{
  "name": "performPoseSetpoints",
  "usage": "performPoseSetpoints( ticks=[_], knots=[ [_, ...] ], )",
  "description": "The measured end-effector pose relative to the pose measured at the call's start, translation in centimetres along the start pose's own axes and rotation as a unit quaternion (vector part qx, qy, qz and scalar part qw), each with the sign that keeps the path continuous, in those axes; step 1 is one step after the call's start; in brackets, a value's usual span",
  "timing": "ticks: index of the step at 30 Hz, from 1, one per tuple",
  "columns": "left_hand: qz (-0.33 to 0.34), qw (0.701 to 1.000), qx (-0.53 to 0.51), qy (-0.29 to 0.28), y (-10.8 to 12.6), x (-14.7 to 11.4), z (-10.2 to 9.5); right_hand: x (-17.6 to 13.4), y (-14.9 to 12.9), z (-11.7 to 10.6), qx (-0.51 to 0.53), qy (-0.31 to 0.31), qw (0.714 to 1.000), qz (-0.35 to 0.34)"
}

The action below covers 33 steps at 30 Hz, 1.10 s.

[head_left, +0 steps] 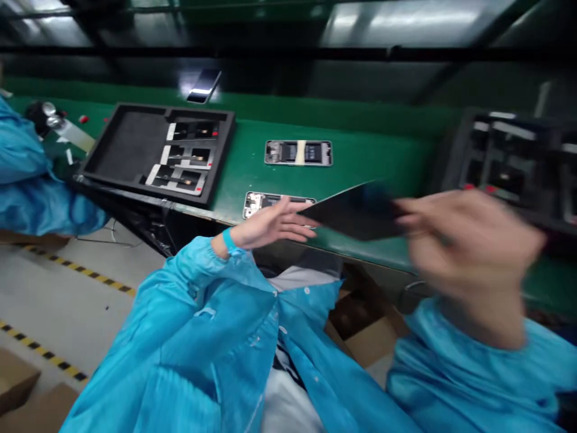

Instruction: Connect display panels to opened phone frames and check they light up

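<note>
Here's the dark panel (354, 210), up off the surface in front of me, just over the near side of the green worktop (243, 144). It lies crosswise, its long axis seeming to run left to right, though foreshortening blurs that; one sharp corner points to my left, and a thin pale edge climbs from there away from me. My right grip (469, 240), smeared by blur, is clamped on the right end, thumb and fingers pinching the margin. My left grip (265, 225) sits apart, fingers spread and aimed right at that free corner; contact there I can't tell. Beneath those fingers, the lower phone frame (255, 204) lies along the worktop's front edge, partly covered. Farther back, the upper phone frame (320, 153) lies lengthwise left to right, a pale strip (300, 153) across it. Green surface runs from that frame to the right tray (455, 150), giving room beyond the panel; my right grip overlaps that tray in view. Leftward, a narrower green band reaches the left tray (128, 144), three parts (192, 157) lined along its right side.
</note>
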<state>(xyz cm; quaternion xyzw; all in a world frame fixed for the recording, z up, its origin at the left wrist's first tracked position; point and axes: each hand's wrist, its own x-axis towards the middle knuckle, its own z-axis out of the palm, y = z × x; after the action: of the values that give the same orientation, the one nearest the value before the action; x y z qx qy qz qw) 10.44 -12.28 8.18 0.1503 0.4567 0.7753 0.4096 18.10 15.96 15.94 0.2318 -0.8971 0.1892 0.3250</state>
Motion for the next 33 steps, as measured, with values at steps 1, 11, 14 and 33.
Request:
performPoseSetpoints(
  ticks=[1, 11, 14, 33],
  knots=[
    [-0.026, 0.999, -0.037, -0.015, -0.6, 0.7, 0.3, 0.3, -1.9, 1.0, 0.019, -0.014, 0.998, -0.06],
    [0.005, 0.996, -0.035, -0.081, 0.2, 0.0, 0.5, 1.4, -2.7, 3.9, 0.23, -0.059, 0.967, -0.088],
    [0.004, 0.992, -0.059, -0.114, -0.6, -0.1, 1.1, 1.2, -3.6, 3.7, 0.224, -0.047, 0.966, -0.117],
    [0.087, 0.897, 0.383, 0.203, 4.3, 1.3, -5.8, -0.8, 8.9, 10.2, 0.062, -0.164, 0.976, 0.128]
  ],
)
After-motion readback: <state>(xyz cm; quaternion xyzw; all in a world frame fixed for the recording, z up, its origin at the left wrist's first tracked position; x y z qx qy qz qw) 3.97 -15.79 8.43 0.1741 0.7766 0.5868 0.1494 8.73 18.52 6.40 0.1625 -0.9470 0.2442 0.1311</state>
